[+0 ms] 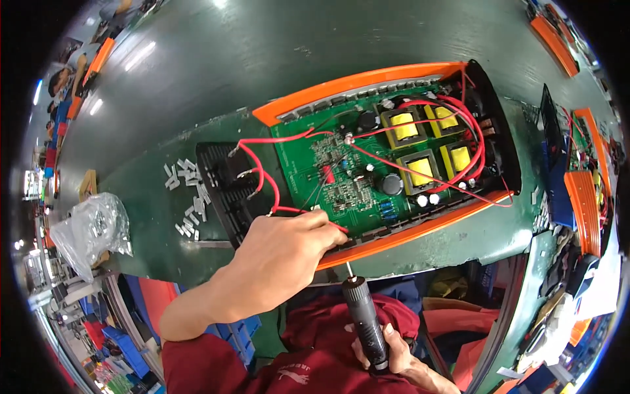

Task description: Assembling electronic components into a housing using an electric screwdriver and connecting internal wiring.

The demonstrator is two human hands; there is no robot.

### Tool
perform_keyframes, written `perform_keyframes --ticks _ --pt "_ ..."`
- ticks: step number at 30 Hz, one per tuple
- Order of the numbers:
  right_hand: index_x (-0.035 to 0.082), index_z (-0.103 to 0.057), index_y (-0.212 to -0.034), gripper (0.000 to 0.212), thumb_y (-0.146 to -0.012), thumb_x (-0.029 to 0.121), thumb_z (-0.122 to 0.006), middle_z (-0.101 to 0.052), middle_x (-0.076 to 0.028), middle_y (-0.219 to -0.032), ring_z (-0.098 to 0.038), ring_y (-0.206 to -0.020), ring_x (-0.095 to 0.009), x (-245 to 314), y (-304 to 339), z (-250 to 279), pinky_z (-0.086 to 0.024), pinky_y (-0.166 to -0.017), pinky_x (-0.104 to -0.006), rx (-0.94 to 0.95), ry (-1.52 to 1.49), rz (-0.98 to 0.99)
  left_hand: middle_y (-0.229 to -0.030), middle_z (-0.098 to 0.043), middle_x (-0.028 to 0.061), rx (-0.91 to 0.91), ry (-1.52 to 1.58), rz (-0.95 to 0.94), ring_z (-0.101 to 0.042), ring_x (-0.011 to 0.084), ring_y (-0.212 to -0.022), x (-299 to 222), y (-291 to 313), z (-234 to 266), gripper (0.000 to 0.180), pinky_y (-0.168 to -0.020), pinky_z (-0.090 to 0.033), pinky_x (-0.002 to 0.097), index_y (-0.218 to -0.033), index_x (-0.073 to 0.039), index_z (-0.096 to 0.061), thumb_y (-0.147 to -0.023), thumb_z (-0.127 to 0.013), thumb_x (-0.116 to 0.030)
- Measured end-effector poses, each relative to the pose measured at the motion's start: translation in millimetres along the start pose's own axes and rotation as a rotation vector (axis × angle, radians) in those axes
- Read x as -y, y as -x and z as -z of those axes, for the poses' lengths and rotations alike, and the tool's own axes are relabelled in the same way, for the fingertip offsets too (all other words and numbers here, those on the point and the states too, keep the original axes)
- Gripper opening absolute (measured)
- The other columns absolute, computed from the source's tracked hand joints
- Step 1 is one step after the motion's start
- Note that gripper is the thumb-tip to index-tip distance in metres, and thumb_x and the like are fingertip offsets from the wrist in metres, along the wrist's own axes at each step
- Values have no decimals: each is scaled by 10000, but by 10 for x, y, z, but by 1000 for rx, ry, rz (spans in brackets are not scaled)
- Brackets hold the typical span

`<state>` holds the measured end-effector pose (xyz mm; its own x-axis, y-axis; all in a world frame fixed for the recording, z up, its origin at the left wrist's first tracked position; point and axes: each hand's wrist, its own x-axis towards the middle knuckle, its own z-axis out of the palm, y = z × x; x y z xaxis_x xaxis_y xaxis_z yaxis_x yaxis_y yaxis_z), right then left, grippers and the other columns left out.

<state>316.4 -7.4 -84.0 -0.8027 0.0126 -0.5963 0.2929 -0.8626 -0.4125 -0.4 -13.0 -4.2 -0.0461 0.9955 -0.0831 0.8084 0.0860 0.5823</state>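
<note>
An open device case with orange side panels [420,231] lies on the bench. Inside it sits a green circuit board [302,164] carrying several yellow transformers [420,172] and looped red wires [484,141]. My left hand [279,253] reaches over the near side, its fingers bent and pressed down at the inner edge beside the near panel; what they pinch is hidden. In front of my body my right hand [397,351] is wrapped round a black electric screwdriver [365,322]. Its bit points at the outer face of the near orange panel, close to the lower edge.
Small grey-white pieces [190,174] lie scattered left of the black end plate [223,177]. A clear plastic bag [95,230] rests at the bench's left. More orange cases [583,210] stand at the right. People sit far off at the upper left.
</note>
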Motion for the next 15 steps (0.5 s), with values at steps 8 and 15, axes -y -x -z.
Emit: perform_keyframes --ticks 8,15 --pt "86 -470 -1474 501 -1090 375 -329 -707 -203 -994 -699 -885 -418 136 187 307 -530 -847 -469 -240 743 128 -898 -708 112 -341 -124 -186 -705 258 -806 -209 -918 638 78 -686 -548 344 -975 -33 -716 -899 -702 -24" --pt "67 -506 -1454 528 -1089 416 -353 -656 -181 -1263 -609 -1206 -330 99 543 224 -439 -1047 -427 -229 754 167 -1125 -676 119 -63 -385 -946 -613 350 -1152 -349 -2703 566 496 -943 -513 434 -1194 -37 -646 -840 -775 -359"
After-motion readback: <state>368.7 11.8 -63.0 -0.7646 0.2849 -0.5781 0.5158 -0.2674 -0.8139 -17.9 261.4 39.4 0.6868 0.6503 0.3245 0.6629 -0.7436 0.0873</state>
